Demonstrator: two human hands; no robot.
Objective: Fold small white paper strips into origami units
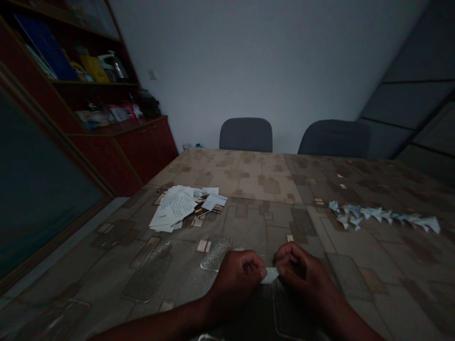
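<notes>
Small white folded paper (270, 276) is being pinched at opposite ends by the left hand (237, 275) and right hand (304, 275), presumably steadying its folds between them.

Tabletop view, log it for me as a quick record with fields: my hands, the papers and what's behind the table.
left hand: left hand, fingers pinching one end of a small white paper piece
right hand: right hand, fingers at the piece's other end
table left: loose pile of printed papers
table right: uneven row of folded paper shapes
surface: table with patterned covering
behind: two grey chairs
light: dim
</notes>
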